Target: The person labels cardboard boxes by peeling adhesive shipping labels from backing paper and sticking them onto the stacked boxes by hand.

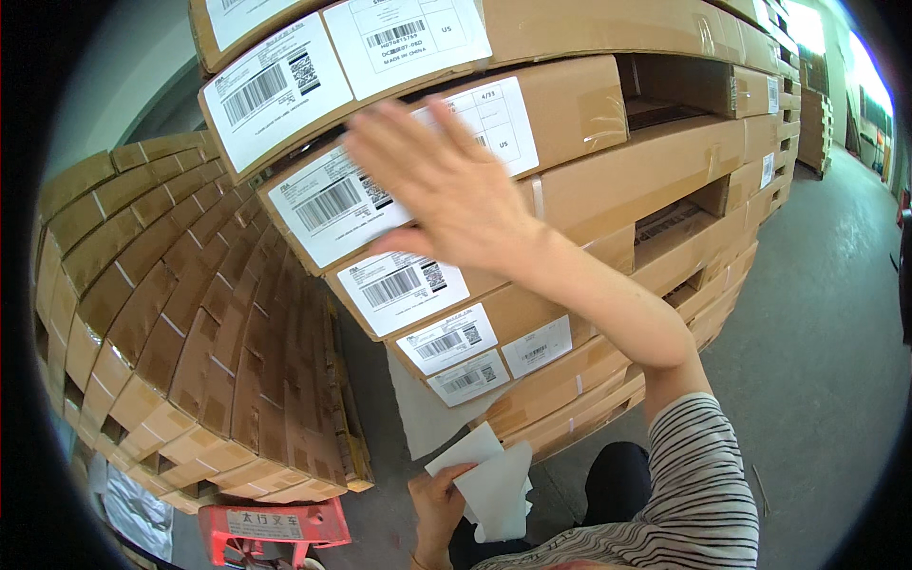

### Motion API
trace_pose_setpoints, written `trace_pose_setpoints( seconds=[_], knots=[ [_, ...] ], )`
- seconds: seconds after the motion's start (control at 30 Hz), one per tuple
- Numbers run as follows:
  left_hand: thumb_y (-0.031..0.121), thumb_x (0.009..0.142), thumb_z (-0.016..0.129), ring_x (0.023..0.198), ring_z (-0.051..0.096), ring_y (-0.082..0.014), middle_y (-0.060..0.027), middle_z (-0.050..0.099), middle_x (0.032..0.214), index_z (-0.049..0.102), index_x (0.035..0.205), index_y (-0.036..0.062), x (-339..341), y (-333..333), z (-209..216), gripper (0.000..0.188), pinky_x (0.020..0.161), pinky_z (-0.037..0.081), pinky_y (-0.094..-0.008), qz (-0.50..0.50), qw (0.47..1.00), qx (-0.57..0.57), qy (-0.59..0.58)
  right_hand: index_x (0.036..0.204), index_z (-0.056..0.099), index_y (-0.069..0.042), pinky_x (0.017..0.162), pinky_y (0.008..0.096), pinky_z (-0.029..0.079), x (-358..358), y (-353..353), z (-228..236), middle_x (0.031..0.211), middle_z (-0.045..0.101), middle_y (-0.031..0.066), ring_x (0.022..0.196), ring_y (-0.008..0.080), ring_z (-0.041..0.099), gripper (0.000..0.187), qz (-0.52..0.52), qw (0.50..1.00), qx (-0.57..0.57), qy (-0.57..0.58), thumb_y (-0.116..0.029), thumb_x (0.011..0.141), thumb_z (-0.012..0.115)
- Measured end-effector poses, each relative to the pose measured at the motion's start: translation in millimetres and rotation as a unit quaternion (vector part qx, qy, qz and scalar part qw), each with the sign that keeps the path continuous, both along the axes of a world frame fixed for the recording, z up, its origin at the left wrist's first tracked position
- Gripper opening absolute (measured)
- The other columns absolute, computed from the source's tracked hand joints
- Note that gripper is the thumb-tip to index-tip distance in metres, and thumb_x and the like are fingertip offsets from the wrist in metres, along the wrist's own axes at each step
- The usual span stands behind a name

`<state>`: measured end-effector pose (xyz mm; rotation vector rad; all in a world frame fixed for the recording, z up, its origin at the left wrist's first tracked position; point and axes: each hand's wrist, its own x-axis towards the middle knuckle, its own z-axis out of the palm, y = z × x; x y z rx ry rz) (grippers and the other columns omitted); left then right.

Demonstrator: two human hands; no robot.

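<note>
My right hand (446,185), slightly blurred, lies flat with its fingers spread over the labelled end of a brown cardboard box (579,104) in a tall stack. Under and beside it, a white barcode label (318,207) and another white label (508,119) are partly covered. Whether the palm presses on the surface or hovers just off it, I cannot tell. Low in front of me, my left hand (437,503) grips several pale paper sheets (499,484), some folded over. More barcode labels (394,285) are stuck on the boxes above and below.
To the left stands another large stack of taped cartons (190,323) on a wooden pallet (350,418). A red pallet truck (214,527) sits at its foot. Gaps (674,85) show between boxes in the near stack. Grey floor (807,380) runs along the right.
</note>
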<state>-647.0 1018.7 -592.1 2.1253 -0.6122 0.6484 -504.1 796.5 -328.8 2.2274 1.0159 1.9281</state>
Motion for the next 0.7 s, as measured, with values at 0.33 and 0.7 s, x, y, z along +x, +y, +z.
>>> trace_pose_setpoints(
  seconds=[0.33,0.7],
  knots=[
    [0.005,0.07,0.073,0.056,0.065,-0.0138,-0.0057,0.071,0.074,0.072,0.086,0.009,-13,-4,25,0.016,0.053,0.047,-0.0251,-0.008,0.999,-0.042,-0.028,0.145,0.029,-0.004,0.115,0.0495,0.014,-4,-75,-21,0.15,0.027,0.0182,0.141,0.0345,0.022,0.084,-0.078,0.984,0.16,-0.029,-0.054,0.084,0.056],
    [0.009,0.074,0.072,0.062,0.066,-0.0108,-0.0051,0.071,0.071,0.071,0.079,-0.0001,-15,-27,48,0.011,0.058,0.05,-0.023,-0.024,0.98,-0.197,-0.012,0.088,0.065,-0.005,0.07,0.039,0.045,-115,-30,-120,0.09,0.065,0.0069,0.082,0.025,0.06,0.029,0.329,0.857,-0.047,0.395,-0.03,0.076,0.075]
  ],
)
